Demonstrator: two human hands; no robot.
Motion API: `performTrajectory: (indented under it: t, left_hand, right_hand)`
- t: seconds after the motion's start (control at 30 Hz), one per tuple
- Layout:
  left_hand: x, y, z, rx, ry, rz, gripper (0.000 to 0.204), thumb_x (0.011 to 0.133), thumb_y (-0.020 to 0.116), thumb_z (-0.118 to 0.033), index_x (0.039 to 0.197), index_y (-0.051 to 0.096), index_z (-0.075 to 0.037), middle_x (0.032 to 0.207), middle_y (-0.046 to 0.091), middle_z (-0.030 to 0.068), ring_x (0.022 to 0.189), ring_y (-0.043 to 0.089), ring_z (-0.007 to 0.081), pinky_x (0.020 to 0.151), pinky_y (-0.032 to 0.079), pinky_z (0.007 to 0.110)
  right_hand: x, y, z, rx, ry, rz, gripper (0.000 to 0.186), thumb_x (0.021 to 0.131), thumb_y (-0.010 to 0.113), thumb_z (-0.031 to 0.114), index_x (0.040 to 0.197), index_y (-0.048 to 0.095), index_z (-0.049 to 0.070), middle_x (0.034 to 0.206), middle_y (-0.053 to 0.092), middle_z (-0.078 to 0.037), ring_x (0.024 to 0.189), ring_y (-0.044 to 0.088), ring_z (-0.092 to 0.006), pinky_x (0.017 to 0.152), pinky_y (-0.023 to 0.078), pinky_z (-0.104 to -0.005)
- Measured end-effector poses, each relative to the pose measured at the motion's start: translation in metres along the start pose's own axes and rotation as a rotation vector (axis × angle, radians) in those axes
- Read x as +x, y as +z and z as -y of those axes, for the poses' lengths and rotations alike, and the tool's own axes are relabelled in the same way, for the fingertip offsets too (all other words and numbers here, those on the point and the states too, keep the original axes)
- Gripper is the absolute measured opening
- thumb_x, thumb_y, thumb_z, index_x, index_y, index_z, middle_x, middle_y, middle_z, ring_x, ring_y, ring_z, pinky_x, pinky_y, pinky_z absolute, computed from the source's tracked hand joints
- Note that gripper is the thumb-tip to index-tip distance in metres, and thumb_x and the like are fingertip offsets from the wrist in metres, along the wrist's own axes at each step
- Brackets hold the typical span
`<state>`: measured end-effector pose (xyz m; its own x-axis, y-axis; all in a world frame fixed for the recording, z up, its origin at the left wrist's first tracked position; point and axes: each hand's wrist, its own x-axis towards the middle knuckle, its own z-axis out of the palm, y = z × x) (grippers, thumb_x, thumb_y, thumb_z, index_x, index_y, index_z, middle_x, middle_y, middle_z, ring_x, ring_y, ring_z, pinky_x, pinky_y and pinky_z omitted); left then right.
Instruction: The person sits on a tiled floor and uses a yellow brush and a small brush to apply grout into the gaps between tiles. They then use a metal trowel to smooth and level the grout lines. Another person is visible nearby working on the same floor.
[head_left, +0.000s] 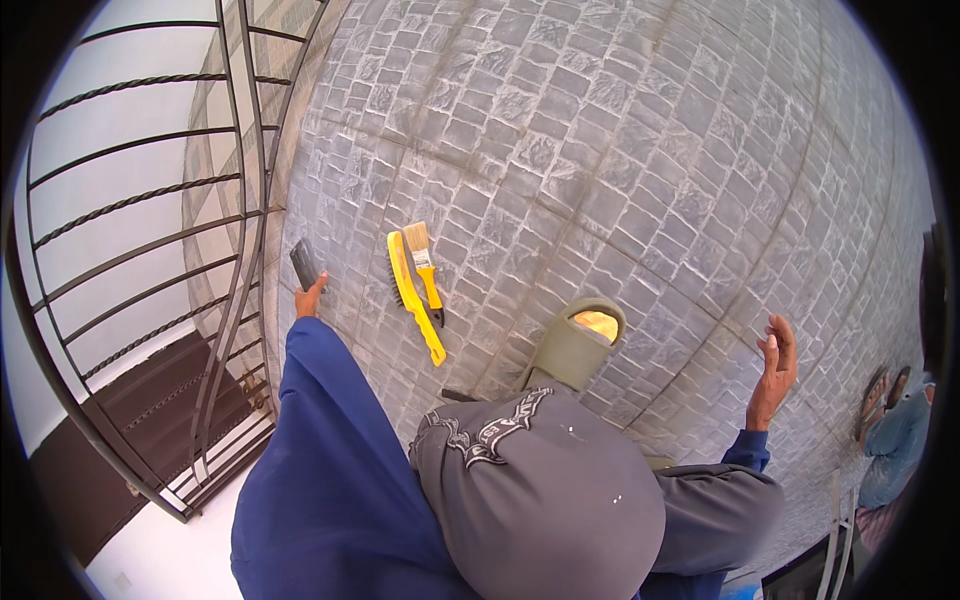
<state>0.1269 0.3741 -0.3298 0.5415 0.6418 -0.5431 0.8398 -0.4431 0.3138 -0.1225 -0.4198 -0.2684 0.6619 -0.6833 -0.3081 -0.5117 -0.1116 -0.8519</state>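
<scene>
At the left, near the foot of the railing, my left hand grips a dark grey flat rectangular piece, its exact kind unclear. To the right of it, a wire brush with a long yellow handle lies on the paving. A paintbrush with pale bristles and a yellow handle rests close beside the wire brush. Out to the right, my right hand is held away from my body with fingers loosely bent and apart, nothing in it.
Grey stone-patterned paving spreads ahead. A dark metal railing with twisted bars runs along the left. One olive slide sandal shows below me. Another person in jeans and sandals is at the right edge.
</scene>
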Motion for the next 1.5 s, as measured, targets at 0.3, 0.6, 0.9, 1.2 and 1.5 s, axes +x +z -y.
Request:
performTrajectory:
  t: [0.3, 0.6, 0.9, 1.2, 1.5]
  left_hand:
    - [0.037, -0.003, 0.040, -0.040, 0.032, -0.149, 0.098, 0.062, 0.085, -0.048, 0.136, 0.043, 0.000, 0.137, 0.046, 0.0186, 0.123, 0.044, 0.0346, 0.088, 0.037, 0.055]
    - [0.051, 0.002, 0.023, -0.074, 0.000, -0.164, 0.103, 0.062, 0.087, -0.038, 0.143, 0.037, -0.001, 0.141, 0.045, 0.0156, 0.127, 0.042, 0.0353, 0.090, 0.039, 0.053]
    - [0.054, 0.009, 0.004, -0.131, -0.043, -0.219, 0.097, 0.058, 0.090, -0.045, 0.130, 0.052, 0.006, 0.133, 0.052, 0.0161, 0.115, 0.051, 0.0299, 0.087, 0.042, 0.041]
    - [0.048, 0.024, -0.050, -0.250, 0.224, 0.243, 0.045, 0.090, 0.061, -0.034, 0.132, 0.058, -0.018, 0.134, 0.052, 0.0097, 0.100, 0.055, 0.0232, 0.076, 0.047, 0.033]
    - [0.064, 0.004, -0.054, -0.080, 0.109, 0.073, 0.049, 0.083, 0.061, -0.010, 0.130, 0.057, -0.022, 0.082, 0.048, 0.0029, 0.061, 0.044, 0.0123, 0.052, 0.037, 0.025]
  right_hand:
    - [-0.004, -0.009, -0.007, -0.009, 0.021, -0.068, 0.040, 0.097, 0.053, 0.027, 0.129, 0.056, 0.003, 0.126, 0.060, -0.011, 0.114, 0.057, -0.0218, 0.093, 0.049, -0.0361]
    - [0.004, -0.005, -0.012, -0.016, 0.011, -0.028, 0.040, 0.099, 0.050, 0.027, 0.132, 0.055, 0.005, 0.127, 0.059, -0.011, 0.114, 0.057, -0.0216, 0.093, 0.049, -0.0357]
    - [0.003, -0.004, -0.013, -0.033, 0.016, -0.044, 0.041, 0.099, 0.051, 0.027, 0.131, 0.055, 0.004, 0.127, 0.059, -0.012, 0.115, 0.057, -0.0227, 0.093, 0.050, -0.0362]
    - [0.008, 0.000, -0.007, 0.162, 0.020, -0.045, 0.036, 0.095, 0.060, 0.021, 0.126, 0.058, 0.003, 0.121, 0.062, -0.011, 0.110, 0.057, -0.0189, 0.091, 0.050, -0.0327]
    - [0.005, -0.006, -0.010, 0.112, -0.013, -0.062, 0.036, 0.094, 0.061, 0.022, 0.125, 0.059, 0.003, 0.117, 0.063, -0.007, 0.108, 0.056, -0.0152, 0.091, 0.049, -0.0307]
